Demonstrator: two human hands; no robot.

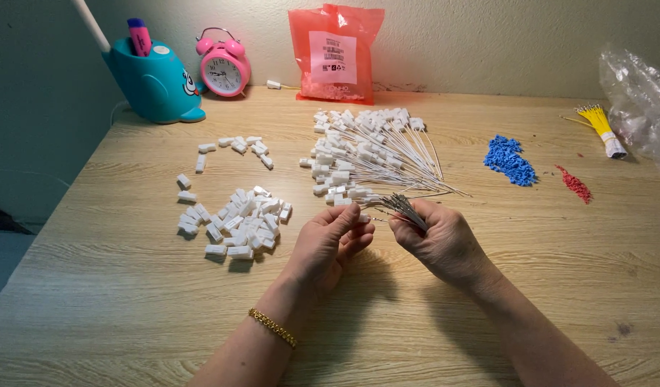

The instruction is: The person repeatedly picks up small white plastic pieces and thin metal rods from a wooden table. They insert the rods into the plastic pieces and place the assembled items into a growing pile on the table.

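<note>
Left hand (331, 240) low in the middle, fingers curled, pinching one small white plastic piece (363, 217) at the fingertips. Gold bracelet (272, 327) on that wrist.

Right hand (437, 236) just beside it, closed around a bundle of thin grey wires (403, 207). Wire tips poking out between thumb and fingers, pointing up and to the left, close to the small white piece. Both hands just above the wooden table (129, 301).

Right behind the hands, a big fan of wires with white pieces on the ends (365, 154), spread out flat on the table. To the left, a heap of loose white pieces (233, 222). A few more white pieces (237, 147) scattered a little farther back.

Off to the right, a small pile of blue bits (510, 160), then a thin line of red bits (575, 183). Farther right, a bunch of yellow wires (600, 125) next to a clear plastic bag (641, 100).

At the back by the wall, a red bag (335, 54), a pink alarm clock (223, 66), and a blue whale-shaped pen holder (154, 82) with a pink marker (138, 36) inside.
</note>
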